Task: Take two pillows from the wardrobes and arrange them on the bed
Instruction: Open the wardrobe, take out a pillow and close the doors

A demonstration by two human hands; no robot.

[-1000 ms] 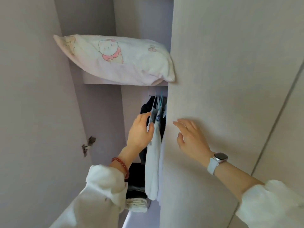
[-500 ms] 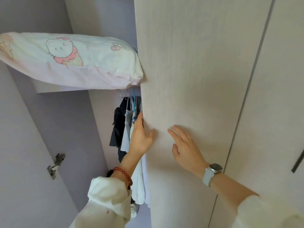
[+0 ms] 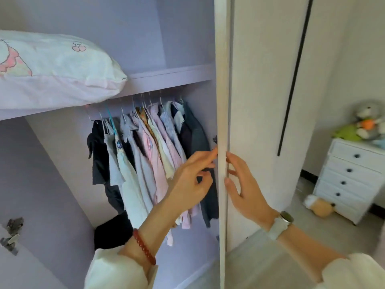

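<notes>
Your L hand (image 3: 190,182) is up at the inner side of the wardrobe door (image 3: 221,101); index and middle fingertips touch the door's edge, other fingers loosely bent, nothing gripped. Red bead bracelet (image 3: 144,247) on that wrist. Your R hand (image 3: 243,184) sits on the outer side of the same door edge w/ fingers spread and relaxed, thumb tip against the edge; it's pressing, not clutching. Pale watch (image 3: 280,225) on that wrist. Door is seen nearly edge-on between your two hands.

Pillow (image 3: 56,69) lies on the upper shelf (image 3: 170,77) inside the wardrobe, upper left of view, well above both hands; white w/ pink cartoon print and small cherries, its right end overhanging the shelf front a bit. Only one pillow visible.

Below the shelf, a row of hanging clothes (image 3: 145,147): dark, white, pink pieces, just behind your L hand. Dark pile (image 3: 113,230) on the wardrobe floor. Door hinge (image 3: 11,234) at lower left.

Far right: white drawer chest (image 3: 350,180) w/ plush toys (image 3: 363,124) on top, another plush (image 3: 319,207) on the floor beside it
</notes>
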